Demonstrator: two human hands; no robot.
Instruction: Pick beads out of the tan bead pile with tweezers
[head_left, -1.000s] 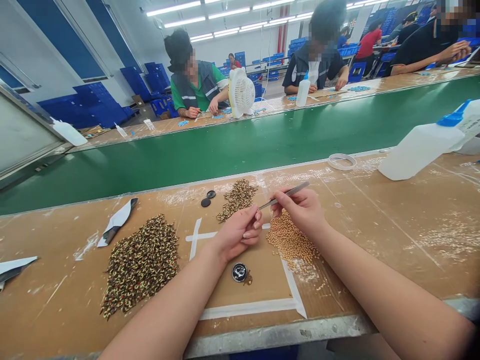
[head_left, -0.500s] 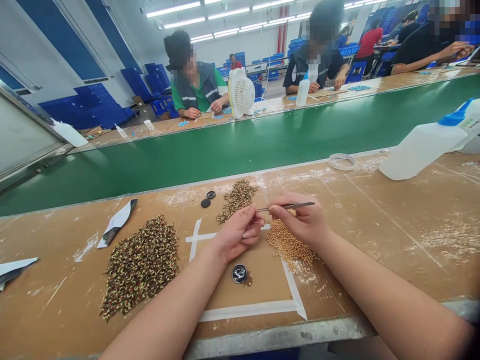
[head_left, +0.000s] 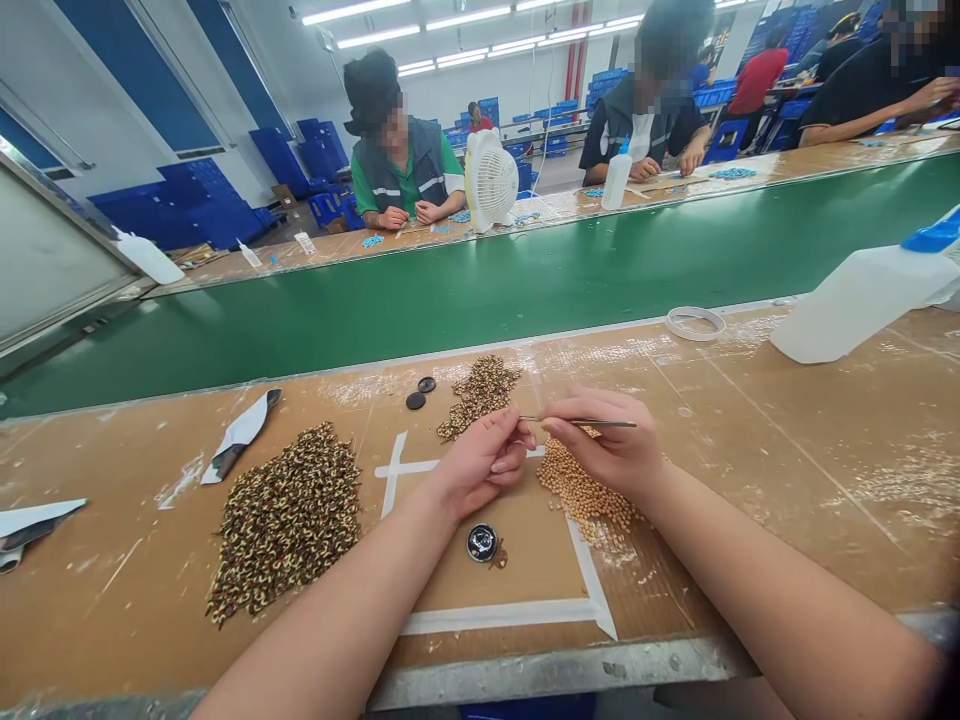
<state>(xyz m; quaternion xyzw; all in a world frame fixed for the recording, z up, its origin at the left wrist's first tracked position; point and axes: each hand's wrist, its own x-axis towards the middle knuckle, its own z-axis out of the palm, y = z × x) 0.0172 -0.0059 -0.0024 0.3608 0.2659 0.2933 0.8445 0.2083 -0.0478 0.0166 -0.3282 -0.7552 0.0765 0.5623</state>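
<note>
My left hand (head_left: 486, 462) is curled in a pinch over the brown worktable (head_left: 787, 470); what its fingertips hold is too small to make out. My right hand (head_left: 611, 448) grips thin metal tweezers (head_left: 592, 422), lying nearly level, their tip touching the left fingertips. Under the right hand lies a heap of tan beads (head_left: 581, 488). A small pile of leopard-patterned pieces (head_left: 478, 392) sits just beyond the hands. A large pile of the same pieces (head_left: 285, 520) lies to the left. A round black cap (head_left: 481, 542) rests near my left wrist inside a white tape outline (head_left: 495, 614).
A green conveyor belt (head_left: 487, 290) runs behind the table. A white bottle with a blue cap (head_left: 862, 295) and a tape ring (head_left: 695, 322) sit at the right. Two black discs (head_left: 420, 392) and folded paper (head_left: 240, 436) lie nearby. Other people work across the belt beside a white fan (head_left: 490, 182).
The tweezers have dropped from a raised tilt to nearly level, and my right hand has shifted slightly lower. My left hand stays pinched in the same spot.
</note>
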